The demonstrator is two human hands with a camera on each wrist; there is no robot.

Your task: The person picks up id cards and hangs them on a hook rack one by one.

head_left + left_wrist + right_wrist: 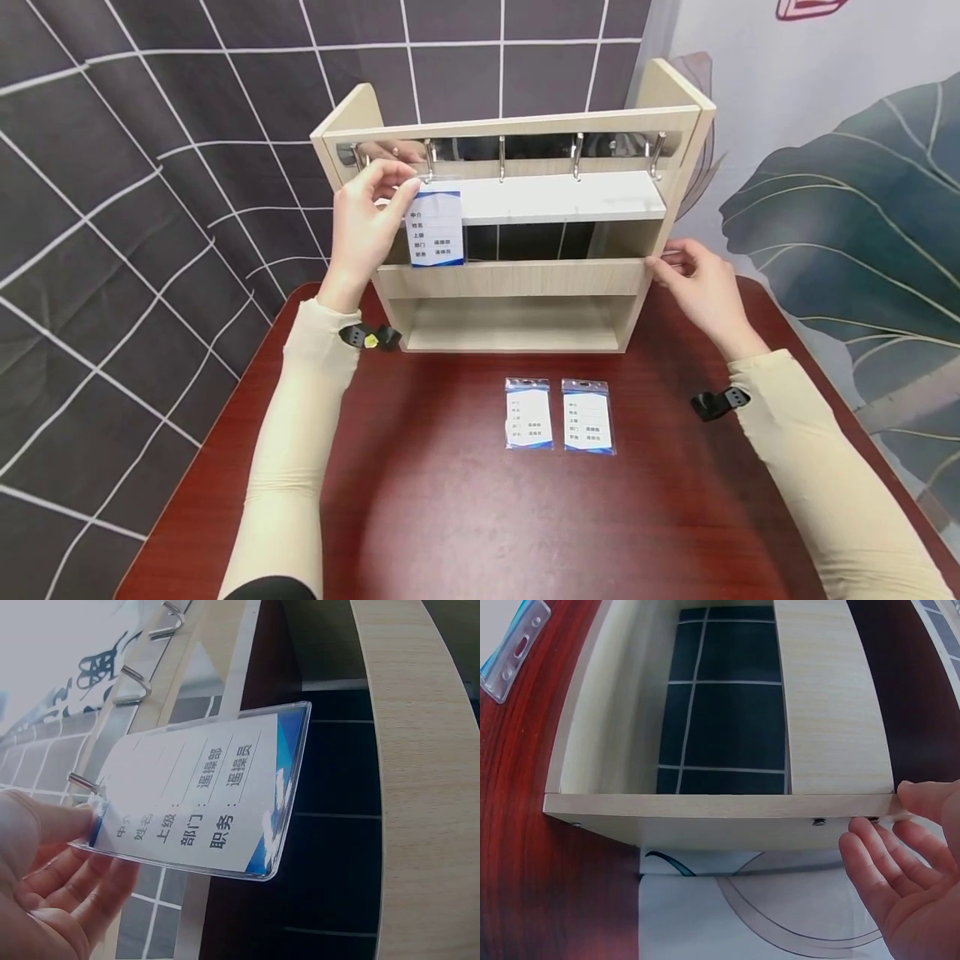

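My left hand [369,218] pinches a clear-sleeved name badge [437,229] by its top edge, between thumb and fingers. The badge hangs upright just below a metal hook [429,160], second from the left on the wooden rack [510,279]. In the left wrist view the tip of a hook [84,782] meets the badge's top edge; whether it passes through the slot cannot be seen. At the rack's right side panel [727,806], my right hand [697,287] grips the edge, thumb at the front and fingers against the outer face.
Two more name badges [528,414] [588,417] lie flat on the red-brown table [465,517] in front of the rack. Several hooks line a metal strip [540,147] under the top board. A white shelf [555,198] runs behind and below them. Dark tiled walls [112,275] stand left and behind.
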